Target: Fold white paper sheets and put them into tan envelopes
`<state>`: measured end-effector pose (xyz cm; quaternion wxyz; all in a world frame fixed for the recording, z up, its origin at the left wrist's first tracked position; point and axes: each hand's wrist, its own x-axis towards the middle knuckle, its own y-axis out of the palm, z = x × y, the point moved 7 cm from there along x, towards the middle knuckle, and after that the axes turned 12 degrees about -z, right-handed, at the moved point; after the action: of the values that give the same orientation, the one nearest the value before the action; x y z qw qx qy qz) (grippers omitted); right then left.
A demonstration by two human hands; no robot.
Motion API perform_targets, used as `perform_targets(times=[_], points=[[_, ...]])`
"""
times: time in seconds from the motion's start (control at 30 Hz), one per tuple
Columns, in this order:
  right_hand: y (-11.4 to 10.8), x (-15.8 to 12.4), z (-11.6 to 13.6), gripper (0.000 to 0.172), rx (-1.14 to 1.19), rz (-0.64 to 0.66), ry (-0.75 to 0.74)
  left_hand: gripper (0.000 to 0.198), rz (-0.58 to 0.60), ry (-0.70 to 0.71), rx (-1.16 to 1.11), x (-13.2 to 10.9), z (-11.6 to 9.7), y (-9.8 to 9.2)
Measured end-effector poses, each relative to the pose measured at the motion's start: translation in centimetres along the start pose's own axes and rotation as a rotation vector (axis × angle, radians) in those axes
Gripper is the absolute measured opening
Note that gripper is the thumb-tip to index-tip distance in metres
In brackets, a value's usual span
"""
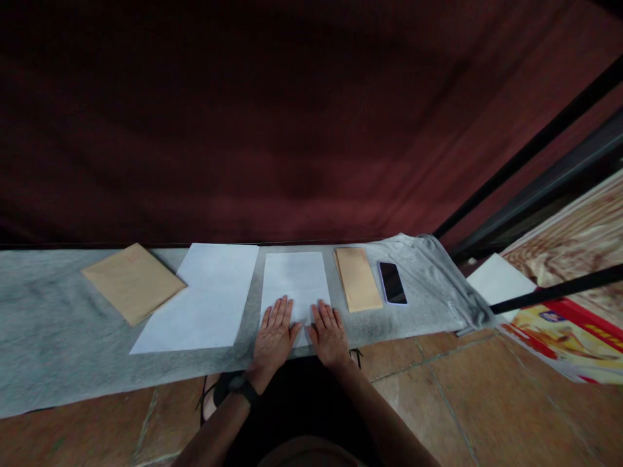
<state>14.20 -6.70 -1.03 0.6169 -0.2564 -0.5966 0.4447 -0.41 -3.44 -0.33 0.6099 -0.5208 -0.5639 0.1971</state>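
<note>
A white sheet of paper [296, 275] lies on the grey cloth in front of me. My left hand [275, 334] rests flat on its lower left part, fingers stretched out. Flat on the lower right part lies my right hand [329, 332], its fingers also extended. Both thumbs point inward, with a small gap between them. Larger white paper [209, 298] is spread to the left of my left hand. To the right of my right hand is a small stack of brown envelopes [359, 279].
A phone [392, 283] with a dark screen lies right of the envelopes. Bigger brown envelopes [134, 283] overlap the white paper at left. The grey cloth [48, 331] covers a long narrow table against a dark red curtain [292, 130]. Black bars [535, 143] and a printed box [574, 337] stand at right.
</note>
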Motion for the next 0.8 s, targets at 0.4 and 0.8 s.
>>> perform_targets(times=[0.4,0.8], points=[[-0.5,1.5,-1.8,0.053,0.062,0.032,0.081,0.059,-0.047,-0.095,-0.003,0.1,1.7,-0.9],[4.2,8.3,-1.5,0.05,0.062,0.02,0.025,0.059,0.064,-0.11,0.082,6.3,3.4,3.4]])
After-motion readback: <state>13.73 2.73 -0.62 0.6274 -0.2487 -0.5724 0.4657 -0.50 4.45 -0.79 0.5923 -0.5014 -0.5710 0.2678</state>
